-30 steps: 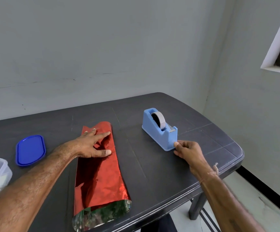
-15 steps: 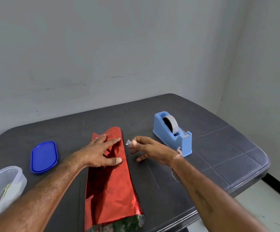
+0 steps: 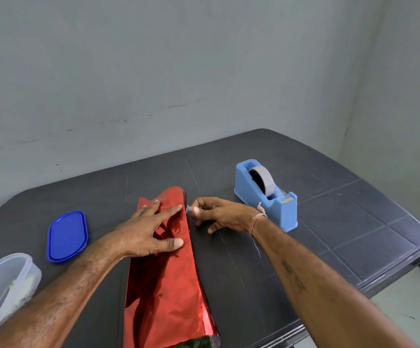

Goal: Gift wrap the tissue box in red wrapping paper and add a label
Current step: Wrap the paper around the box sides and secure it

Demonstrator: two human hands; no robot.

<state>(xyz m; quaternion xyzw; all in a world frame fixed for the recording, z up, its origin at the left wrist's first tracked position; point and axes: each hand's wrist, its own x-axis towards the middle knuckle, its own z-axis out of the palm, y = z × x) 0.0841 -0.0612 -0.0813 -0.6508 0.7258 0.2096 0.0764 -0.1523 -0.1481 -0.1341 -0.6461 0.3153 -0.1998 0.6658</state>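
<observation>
At frame centre the left hand [image 3: 151, 229], fingers spread flat, is pressing down the red wrapping paper [image 3: 168, 285] while the right hand [image 3: 219, 214] is pinching a piece of tape [image 3: 188, 209] at the paper's right edge, so seam-taping is likely under way, calling next for laying the tape squarely across the overlap.

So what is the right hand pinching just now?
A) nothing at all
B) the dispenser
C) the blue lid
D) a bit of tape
D: the right hand pinches a bit of tape at the edge of the paper, while the dispenser stands untouched behind the wrist.
</observation>
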